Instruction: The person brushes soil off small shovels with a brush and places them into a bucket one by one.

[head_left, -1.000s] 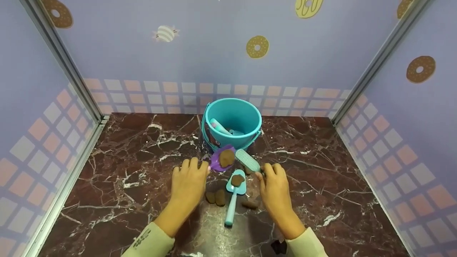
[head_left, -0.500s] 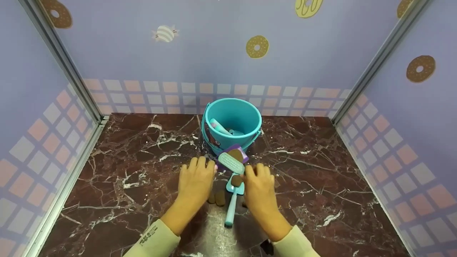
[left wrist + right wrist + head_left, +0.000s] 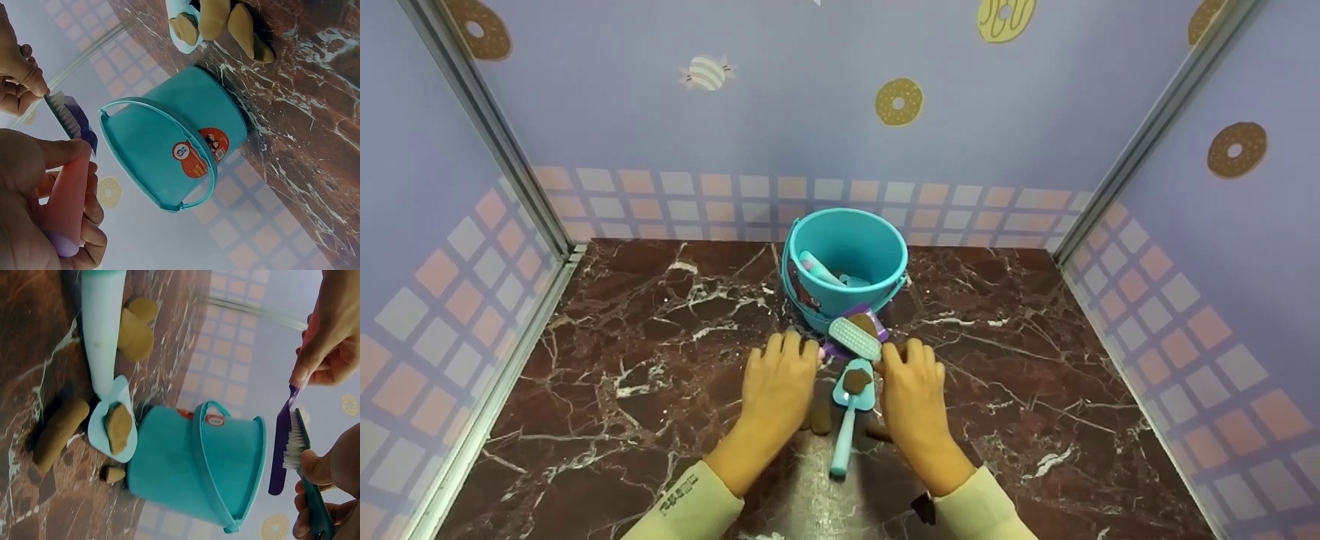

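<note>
My left hand (image 3: pixel 778 386) grips the pink handle (image 3: pixel 68 197) of a toy shovel, whose purple blade (image 3: pixel 279 455) is held up in front of the bucket. A brown lump (image 3: pixel 865 323) shows on the blade in the head view. In my right hand (image 3: pixel 913 394) is a green brush (image 3: pixel 855 339), its white bristles (image 3: pixel 294 444) turned toward the blade and close against it. Whether bristles touch the lump is hidden. Below the hands a light-blue toy shovel (image 3: pixel 845 435) lies on the marble surface with another brown lump (image 3: pixel 856 381) on its scoop.
A turquoise bucket (image 3: pixel 847 300) stands behind, with a light-coloured handled item (image 3: pixel 819 268) inside. Several brown pieces lie around the blue shovel, such as an elongated one (image 3: pixel 59 433) and a small one (image 3: pixel 114 474). Patterned walls (image 3: pixel 802 112) enclose the surface at the back and sides.
The brush in my right hand has moved left, from beside the purple shovel to over its blade. My left hand has shifted slightly right with the shovel. The bucket stays put.
</note>
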`<action>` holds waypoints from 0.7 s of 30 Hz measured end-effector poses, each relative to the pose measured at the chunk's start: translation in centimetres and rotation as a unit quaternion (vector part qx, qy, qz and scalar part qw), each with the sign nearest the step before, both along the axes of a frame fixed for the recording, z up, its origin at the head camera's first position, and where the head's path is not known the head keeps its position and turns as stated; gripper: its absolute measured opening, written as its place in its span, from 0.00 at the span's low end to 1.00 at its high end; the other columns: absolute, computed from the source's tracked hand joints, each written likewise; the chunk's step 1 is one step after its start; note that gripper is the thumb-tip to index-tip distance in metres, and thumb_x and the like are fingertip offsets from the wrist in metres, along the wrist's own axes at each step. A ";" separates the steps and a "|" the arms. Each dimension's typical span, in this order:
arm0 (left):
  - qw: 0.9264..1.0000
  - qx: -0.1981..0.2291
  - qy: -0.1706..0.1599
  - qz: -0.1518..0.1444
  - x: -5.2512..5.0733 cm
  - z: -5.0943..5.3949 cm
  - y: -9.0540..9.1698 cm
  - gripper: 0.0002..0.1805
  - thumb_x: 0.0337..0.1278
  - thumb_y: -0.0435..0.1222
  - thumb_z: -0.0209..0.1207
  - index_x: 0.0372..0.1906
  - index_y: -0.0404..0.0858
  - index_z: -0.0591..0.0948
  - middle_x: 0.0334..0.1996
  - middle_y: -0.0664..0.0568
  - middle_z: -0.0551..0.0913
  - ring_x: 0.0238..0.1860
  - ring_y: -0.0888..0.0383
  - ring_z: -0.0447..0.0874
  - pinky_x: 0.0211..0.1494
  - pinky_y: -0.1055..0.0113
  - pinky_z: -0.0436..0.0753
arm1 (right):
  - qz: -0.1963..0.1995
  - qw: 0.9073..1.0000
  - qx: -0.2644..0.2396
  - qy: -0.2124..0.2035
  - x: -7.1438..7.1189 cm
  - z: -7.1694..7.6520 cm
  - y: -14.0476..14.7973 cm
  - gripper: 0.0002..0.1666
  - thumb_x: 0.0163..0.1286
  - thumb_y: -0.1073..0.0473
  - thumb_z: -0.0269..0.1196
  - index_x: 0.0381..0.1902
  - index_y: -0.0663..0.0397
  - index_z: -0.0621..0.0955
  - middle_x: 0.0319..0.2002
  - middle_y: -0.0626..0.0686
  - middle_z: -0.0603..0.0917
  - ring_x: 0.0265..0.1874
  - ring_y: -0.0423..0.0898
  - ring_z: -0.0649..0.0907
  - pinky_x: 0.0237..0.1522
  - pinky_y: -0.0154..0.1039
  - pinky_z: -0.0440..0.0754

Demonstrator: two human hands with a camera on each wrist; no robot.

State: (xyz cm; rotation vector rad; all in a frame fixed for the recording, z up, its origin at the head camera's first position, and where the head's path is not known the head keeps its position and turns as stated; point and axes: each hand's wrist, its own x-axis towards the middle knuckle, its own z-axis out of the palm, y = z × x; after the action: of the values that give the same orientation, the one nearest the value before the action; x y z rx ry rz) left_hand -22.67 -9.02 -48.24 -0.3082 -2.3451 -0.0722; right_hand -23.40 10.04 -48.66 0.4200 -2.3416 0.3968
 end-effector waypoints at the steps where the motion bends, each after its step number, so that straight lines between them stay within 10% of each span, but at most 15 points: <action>1: 1.000 0.001 0.002 0.000 0.0 0.0 0.0 0.11 0.66 0.42 0.62 0.36 0.38 0.84 0.34 0.43 0.82 0.34 0.46 0.79 0.26 0.55 0.74 | 0.000 1.000 -0.003 -0.002 -0.1 0.0 0.1 0.12 0.65 0.57 0.70 0.33 0.55 0.77 0.31 0.55 0.73 0.30 0.55 0.74 0.28 0.47 0.66; 21: 1.000 0.009 0.012 0.001 0.7 -0.5 0.0 0.12 0.61 0.43 0.67 0.32 0.38 0.83 0.29 0.45 0.81 0.32 0.47 0.78 0.25 0.57 0.74 | -0.023 0.999 -0.046 -0.017 -1.0 -0.3 2.1 0.14 0.63 0.57 0.70 0.33 0.57 0.75 0.31 0.55 0.72 0.32 0.55 0.73 0.28 0.47 0.63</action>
State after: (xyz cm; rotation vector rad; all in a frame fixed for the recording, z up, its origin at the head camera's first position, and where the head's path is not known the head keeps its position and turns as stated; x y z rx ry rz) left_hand -22.01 -8.97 -48.75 -0.2955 -2.3201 -0.0885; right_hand -24.41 12.10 -48.95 0.3184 -2.3502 0.4904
